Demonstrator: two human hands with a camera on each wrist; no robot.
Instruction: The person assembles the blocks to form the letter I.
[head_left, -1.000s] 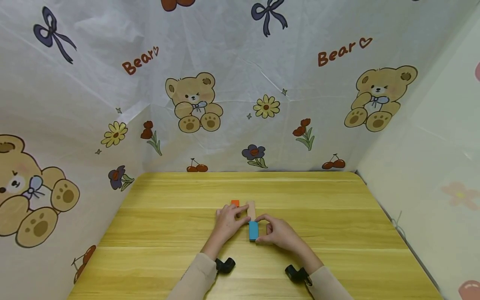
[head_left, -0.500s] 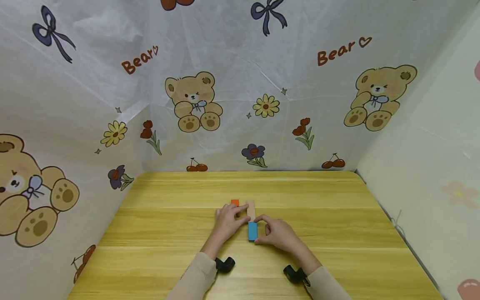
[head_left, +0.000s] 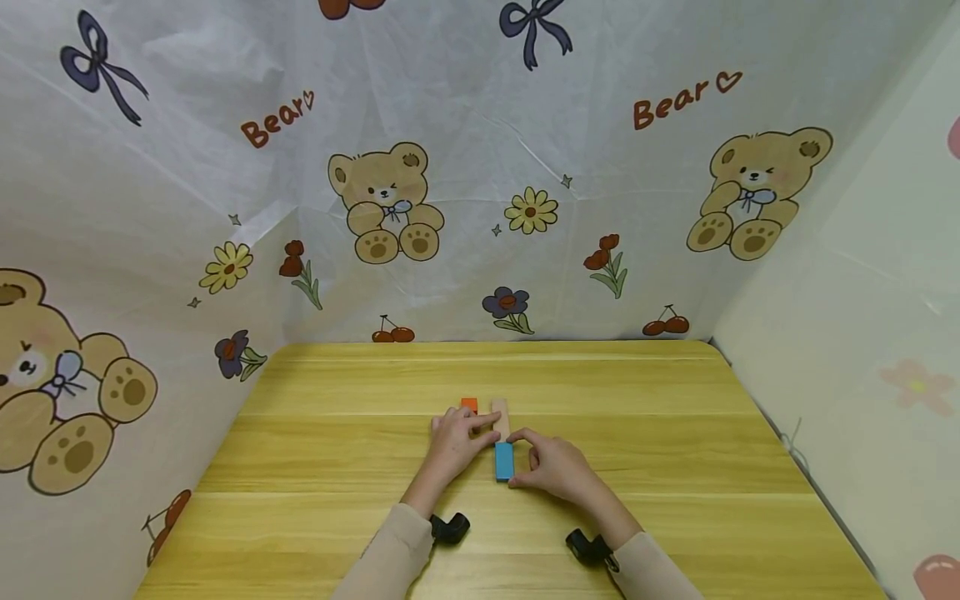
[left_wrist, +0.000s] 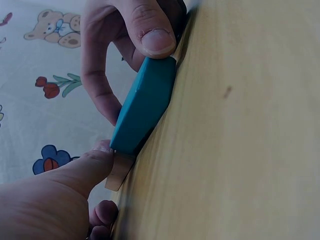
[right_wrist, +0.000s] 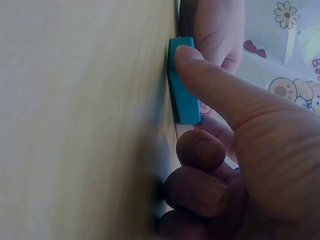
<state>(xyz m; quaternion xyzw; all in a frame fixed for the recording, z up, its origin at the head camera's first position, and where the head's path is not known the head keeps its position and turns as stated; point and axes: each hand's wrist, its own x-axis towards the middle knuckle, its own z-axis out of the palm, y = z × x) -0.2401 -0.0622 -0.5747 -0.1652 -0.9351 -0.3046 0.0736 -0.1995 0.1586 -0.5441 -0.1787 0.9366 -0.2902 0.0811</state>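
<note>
So compared with a second ago, the right hand (head_left: 553, 467) and the blue block (head_left: 504, 462) it had hold of had slid just a touch toward the person's left, while the left hand (head_left: 452, 439) had pretty much stayed where it was. Tiny nudge, easy to miss.

The right hand was pinching the blue block lengthwise, thumb on the near end and forefinger on the far end, with the other fingers tucked in. That block was on the table (head_left: 637, 417), lined up at the near end of a plain wood block (head_left: 503, 426). Couldn't tell if the two were flush or overlapped a bit.

The left hand had thumb and forefinger on the plain wood block, with the thumb tip right by where the two blocks met. Honestly can't tell if it was a real pinch or just a light press. An orange block (head_left: 469, 403) was just beyond that hand, partly hidden by it.

Both arms had beige sleeves (head_left: 397, 542) and a black wrist camera (head_left: 450, 529) each. Behind it all was a pale backdrop (head_left: 465, 83) printed with bears, bows and flowers.
</note>
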